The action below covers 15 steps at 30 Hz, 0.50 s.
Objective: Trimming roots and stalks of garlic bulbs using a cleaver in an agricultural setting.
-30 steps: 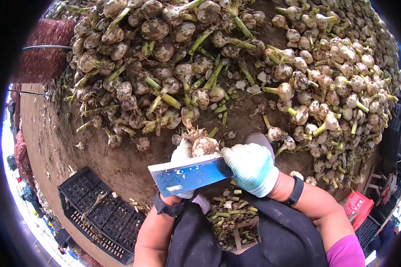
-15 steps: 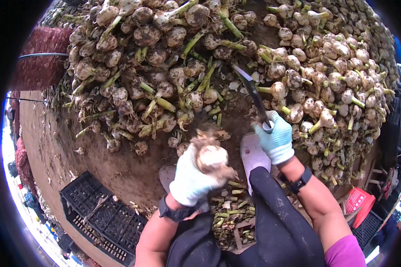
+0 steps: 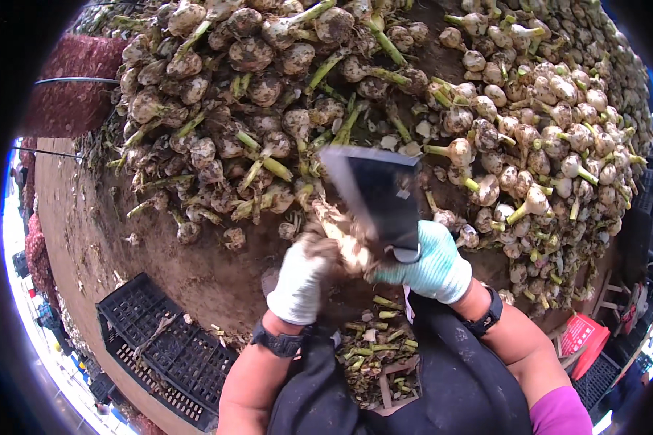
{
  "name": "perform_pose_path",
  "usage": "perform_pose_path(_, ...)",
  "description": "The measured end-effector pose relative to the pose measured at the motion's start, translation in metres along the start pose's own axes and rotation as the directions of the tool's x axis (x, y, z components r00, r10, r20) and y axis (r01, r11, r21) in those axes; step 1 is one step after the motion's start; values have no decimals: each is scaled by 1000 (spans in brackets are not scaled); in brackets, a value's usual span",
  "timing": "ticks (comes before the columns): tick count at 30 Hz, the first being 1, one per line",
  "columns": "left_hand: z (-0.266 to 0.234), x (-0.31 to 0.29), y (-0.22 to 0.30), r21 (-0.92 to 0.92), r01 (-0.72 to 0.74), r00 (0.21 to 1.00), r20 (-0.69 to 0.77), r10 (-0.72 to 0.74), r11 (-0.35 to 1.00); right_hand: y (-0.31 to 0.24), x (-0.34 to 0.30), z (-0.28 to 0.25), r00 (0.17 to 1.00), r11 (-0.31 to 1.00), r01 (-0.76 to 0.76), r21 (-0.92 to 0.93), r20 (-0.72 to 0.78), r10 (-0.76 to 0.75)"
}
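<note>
My left hand point(image 3: 300, 275), in a pale knit glove, is closed round a dirty garlic bulb point(image 3: 350, 250) with its stalk pointing up and away. Part of the bulb and the glove is smeared by motion. My right hand point(image 3: 432, 267), also gloved, grips a knife point(image 3: 384, 192) with a broad, dark blade. That blade stands up beside the garlic, its flat side toward me, and the knife's handle is mostly hidden in the fist. Both hands are close together above my knees. Below them, cut stalks point(image 3: 381, 351) lie between my legs.
Untrimmed garlic with long stalks point(image 3: 254, 94) is heaped ahead on the left. Garlic with shorter stems point(image 3: 544, 130) forms a large pile on the right. A black plastic crate point(image 3: 170, 348) is at the lower left, a red bucket point(image 3: 584, 341) at the lower right, and red mesh sacks point(image 3: 72, 87) at the far left.
My right hand has swung the knife inward and left, and its blade now turns broadside by the garlic. The left hand has tilted the garlic so its stalk points away from me.
</note>
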<state>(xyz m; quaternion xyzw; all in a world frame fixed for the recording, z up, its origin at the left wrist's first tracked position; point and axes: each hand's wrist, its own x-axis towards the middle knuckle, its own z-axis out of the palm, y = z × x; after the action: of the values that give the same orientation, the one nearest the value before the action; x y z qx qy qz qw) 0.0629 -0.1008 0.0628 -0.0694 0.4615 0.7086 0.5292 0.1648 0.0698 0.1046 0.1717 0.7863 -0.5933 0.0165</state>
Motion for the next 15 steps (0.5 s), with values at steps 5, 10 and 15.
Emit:
perform_pose_path(5, 27, -4, 3, 695, -84, 990, -24, 140, 714, 16, -5, 5, 968, 967, 117, -228, -190, -163)
perform_pose_path(10, 10, -6, 3, 904, -421, 769, 401, 498, -78, 50, -5, 7, 966, 851, 207, -482, -38, -256)
perform_pose_path(15, 27, 5, 6, 862, -191, 921, -7, 388, 470, 81, -23, -2, 918, 922, -268, -281, -366, 155)
